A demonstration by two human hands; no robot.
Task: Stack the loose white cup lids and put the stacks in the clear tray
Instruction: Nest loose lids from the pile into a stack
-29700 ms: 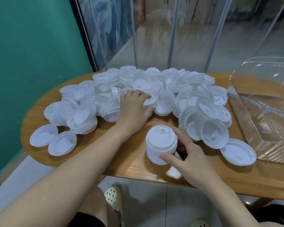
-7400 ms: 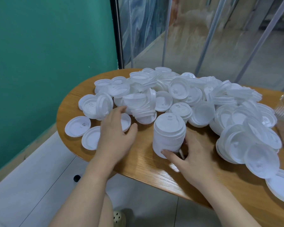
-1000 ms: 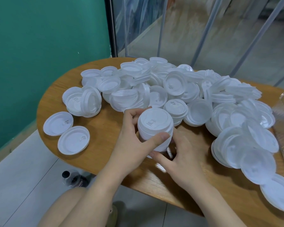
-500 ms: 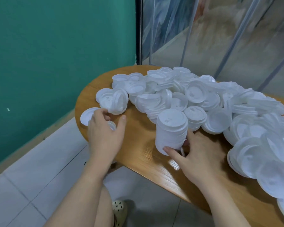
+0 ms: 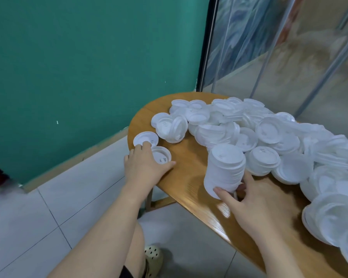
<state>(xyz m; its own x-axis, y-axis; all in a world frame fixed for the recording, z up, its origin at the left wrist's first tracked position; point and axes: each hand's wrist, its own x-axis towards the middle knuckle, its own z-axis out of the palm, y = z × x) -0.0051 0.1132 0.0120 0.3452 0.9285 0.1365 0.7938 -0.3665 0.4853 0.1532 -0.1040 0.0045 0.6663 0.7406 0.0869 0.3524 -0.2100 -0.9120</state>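
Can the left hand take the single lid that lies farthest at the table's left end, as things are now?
Probably yes. The left hand lies over the nearer lid, and its fingers already touch the farthest lid, which lies flat with nothing on it.

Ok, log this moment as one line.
left hand: on loose lid | right hand: gripping lid stack | tray: unseen
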